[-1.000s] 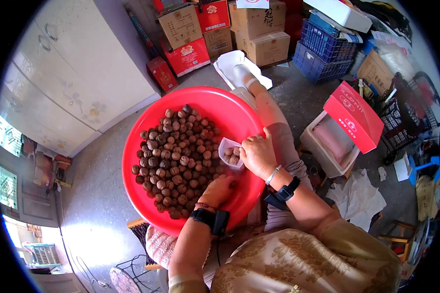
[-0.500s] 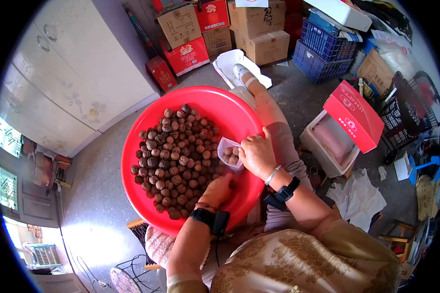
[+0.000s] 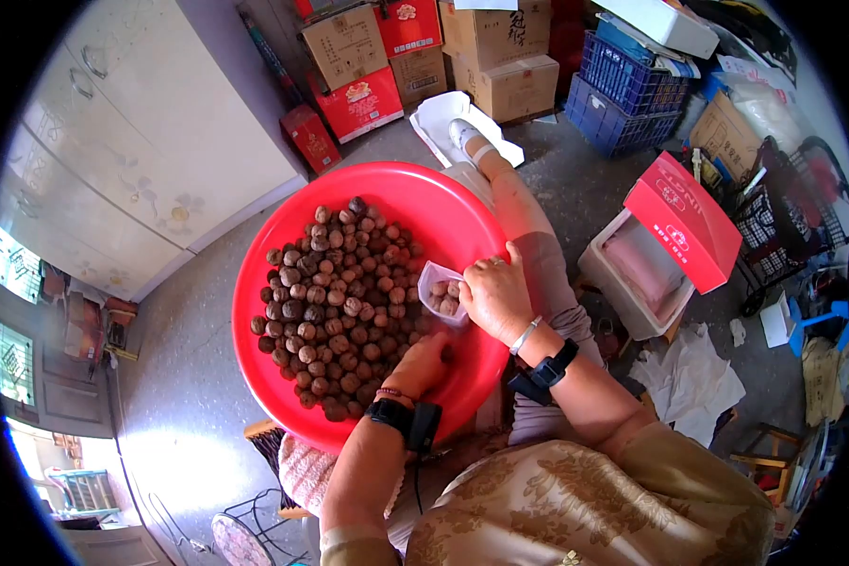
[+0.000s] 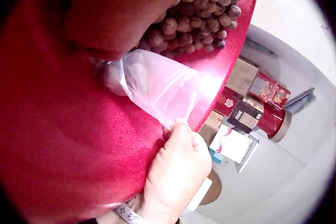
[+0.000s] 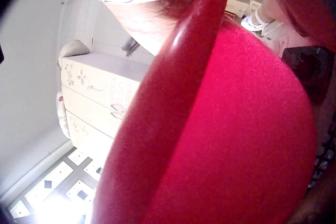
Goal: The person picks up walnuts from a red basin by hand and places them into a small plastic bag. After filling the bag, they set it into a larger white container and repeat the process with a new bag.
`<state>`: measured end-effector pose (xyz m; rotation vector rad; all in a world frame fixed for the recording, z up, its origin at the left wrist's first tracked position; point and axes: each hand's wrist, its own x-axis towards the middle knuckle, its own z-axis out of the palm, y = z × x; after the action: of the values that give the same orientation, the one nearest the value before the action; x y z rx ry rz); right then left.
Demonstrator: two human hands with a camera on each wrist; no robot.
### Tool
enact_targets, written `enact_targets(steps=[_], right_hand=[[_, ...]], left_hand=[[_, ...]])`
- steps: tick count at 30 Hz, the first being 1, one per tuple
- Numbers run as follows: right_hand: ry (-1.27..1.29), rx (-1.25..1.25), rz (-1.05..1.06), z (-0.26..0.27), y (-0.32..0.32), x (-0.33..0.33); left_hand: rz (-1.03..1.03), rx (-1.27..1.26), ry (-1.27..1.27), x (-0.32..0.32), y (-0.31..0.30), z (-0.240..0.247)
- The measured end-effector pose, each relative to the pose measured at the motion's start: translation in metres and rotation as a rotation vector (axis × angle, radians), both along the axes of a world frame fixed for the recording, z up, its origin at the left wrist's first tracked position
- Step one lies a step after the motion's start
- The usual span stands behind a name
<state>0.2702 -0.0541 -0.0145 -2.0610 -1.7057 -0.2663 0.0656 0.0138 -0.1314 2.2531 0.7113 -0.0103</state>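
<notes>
Many brown walnuts (image 3: 335, 302) are heaped on the left side of a large red plastic basin (image 3: 481, 222). My right hand (image 3: 500, 294) is at the basin's right side and pinches the edge of a clear plastic bag (image 3: 431, 278). Several walnuts sit inside the bag, whose mouth is spread. Low in the basin, just below the bag, my left hand (image 3: 419, 366) curls its fingers around a dark walnut (image 3: 447, 354). Seen from the left wrist, the bag (image 4: 163, 85) stretches between the right hand's fingertips and the blurred left hand. The right wrist view shows mostly basin wall.
The basin rests over the person's lap. A white foam box (image 3: 623, 274) with a red lid stands to the right, near crumpled white paper (image 3: 693, 382). Cartons (image 3: 514, 90) and blue crates (image 3: 618, 118) are stacked at the back. A pale cabinet (image 3: 141, 141) stands on the left.
Both hands keep nearly the same place and grip. The basin appears slightly higher and further left in the head view.
</notes>
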Motion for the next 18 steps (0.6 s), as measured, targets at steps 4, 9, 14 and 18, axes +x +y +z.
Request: enact_targets(steps=[4, 9, 14, 18], right_hand=[[0.001, -0.001, -0.003, 0.000, 0.000, 0.000], [0.002, -0.011, 0.003, 0.002, 0.000, -0.001], [-0.009, -0.006, 0.003, 0.000, 0.000, 0.000], [0.006, -0.015, 0.002, 0.000, 0.000, 0.000]], left_hand=[[0.011, 0.022, -0.026, 0.001, -0.001, -0.001], [0.038, -0.039, 0.008, 0.003, -0.004, 0.011], [0.042, -0.056, 0.019, 0.003, -0.002, 0.012], [0.020, -0.042, 0.021, 0.004, -0.004, 0.019]])
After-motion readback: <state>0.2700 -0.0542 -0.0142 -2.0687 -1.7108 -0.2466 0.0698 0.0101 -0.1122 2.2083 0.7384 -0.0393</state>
